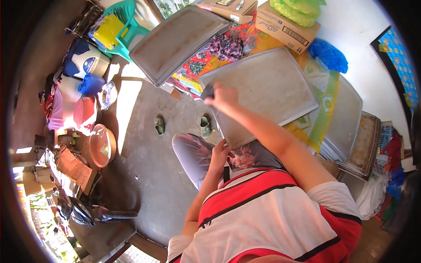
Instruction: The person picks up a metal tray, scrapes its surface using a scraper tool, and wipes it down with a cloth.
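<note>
A flat grey metal baking tray lies tilted across my lap and the edge of a cloth-covered table. My right hand, slightly blurred, is closed on a dark cloth at the tray's left edge. The cloth's exact kind is hard to make out. At the tray's near corner, my left hand grips the rim, with some fingers hidden beneath it. Further back on the table, a stack of similar trays overhangs the edge. A crumpled patterned cloth lies beside that stack.
More trays are piled at the right. A cardboard box with green bags and a blue plastic bag stand at the back. On the floor are green clogs and a brown basin. A green chair stands far left.
</note>
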`<move>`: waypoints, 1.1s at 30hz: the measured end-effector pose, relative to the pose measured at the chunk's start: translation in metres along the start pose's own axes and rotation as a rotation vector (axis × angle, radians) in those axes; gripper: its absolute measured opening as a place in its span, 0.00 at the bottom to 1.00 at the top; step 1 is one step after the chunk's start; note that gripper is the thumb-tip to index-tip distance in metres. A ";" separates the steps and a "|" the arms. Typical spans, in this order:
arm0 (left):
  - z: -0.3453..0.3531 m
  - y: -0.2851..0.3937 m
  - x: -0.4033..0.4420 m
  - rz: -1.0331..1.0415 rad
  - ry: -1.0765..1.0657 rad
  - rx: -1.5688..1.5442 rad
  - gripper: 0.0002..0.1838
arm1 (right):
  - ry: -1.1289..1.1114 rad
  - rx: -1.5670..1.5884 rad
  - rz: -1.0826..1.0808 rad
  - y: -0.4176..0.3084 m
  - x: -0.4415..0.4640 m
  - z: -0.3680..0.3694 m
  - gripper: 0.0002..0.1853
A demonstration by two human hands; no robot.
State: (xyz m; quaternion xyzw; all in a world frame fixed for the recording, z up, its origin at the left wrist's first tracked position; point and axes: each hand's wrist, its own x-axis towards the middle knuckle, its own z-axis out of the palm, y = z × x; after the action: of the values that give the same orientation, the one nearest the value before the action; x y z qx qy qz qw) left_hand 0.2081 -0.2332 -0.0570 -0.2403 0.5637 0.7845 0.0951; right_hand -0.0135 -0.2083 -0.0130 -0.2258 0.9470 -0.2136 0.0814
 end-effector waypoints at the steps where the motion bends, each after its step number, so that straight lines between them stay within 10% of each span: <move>1: 0.000 0.003 -0.001 -0.010 -0.001 -0.012 0.23 | -0.056 -0.026 -0.124 -0.010 -0.009 0.011 0.35; 7: -0.007 -0.003 0.002 0.041 -0.020 -0.057 0.22 | 0.339 0.258 -0.403 -0.057 -0.048 -0.028 0.12; 11: -0.003 0.001 0.003 0.025 -0.006 -0.108 0.22 | 0.531 -0.036 -1.006 -0.026 -0.042 -0.021 0.12; 14: -0.006 -0.007 0.003 0.011 -0.024 -0.061 0.22 | 0.066 -0.372 -0.865 -0.001 -0.047 -0.003 0.13; 18: -0.004 -0.002 0.003 0.030 -0.022 -0.059 0.24 | 0.473 0.067 -0.867 -0.019 -0.060 -0.025 0.12; 22: -0.003 -0.001 0.001 0.015 -0.004 -0.041 0.25 | 0.274 0.058 -0.527 0.006 -0.051 -0.005 0.14; 33: -0.004 -0.004 0.001 0.015 0.016 -0.095 0.26 | 0.182 1.302 0.376 0.106 0.010 -0.034 0.10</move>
State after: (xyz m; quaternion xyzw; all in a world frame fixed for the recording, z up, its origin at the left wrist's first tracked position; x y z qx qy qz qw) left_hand 0.2102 -0.2356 -0.0613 -0.2465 0.5285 0.8091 0.0731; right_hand -0.0722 -0.1150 -0.0297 0.0563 0.6517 -0.7400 0.1564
